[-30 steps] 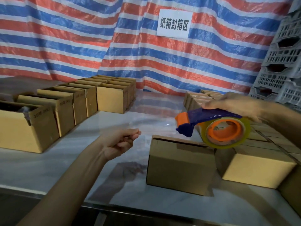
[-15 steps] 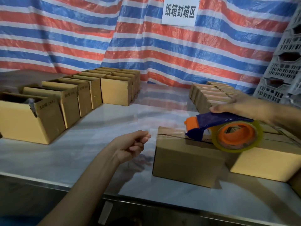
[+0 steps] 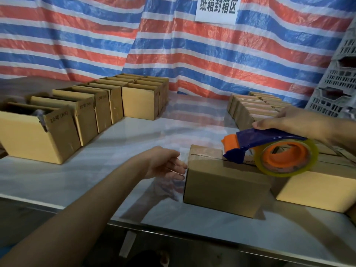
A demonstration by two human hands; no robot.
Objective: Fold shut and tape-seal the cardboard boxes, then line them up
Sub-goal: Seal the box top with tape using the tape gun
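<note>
A closed cardboard box (image 3: pixel 223 187) lies on the white table near the front edge, with clear tape along its top seam. My right hand (image 3: pixel 294 124) grips the blue and orange tape dispenser (image 3: pixel 269 151), whose nose rests on the box's top seam. My left hand (image 3: pixel 165 164) is at the box's left end, fingers spread and touching the clear tape that hangs over that end. A row of open boxes (image 3: pixel 82 110) runs along the left. Sealed boxes (image 3: pixel 254 108) stand in a row at the right.
The white table (image 3: pixel 107 170) has a metal front edge. A striped tarp (image 3: pixel 173 54) with a white paper sign (image 3: pixel 217 8) hangs behind. Grey plastic crates (image 3: pixel 339 78) are stacked at the far right. Another sealed box (image 3: pixel 319 185) sits right of the taped one.
The dispenser came down onto the box's top. My left hand moved right from mid-table, opened from a loose fist, and reached the box's left end.
</note>
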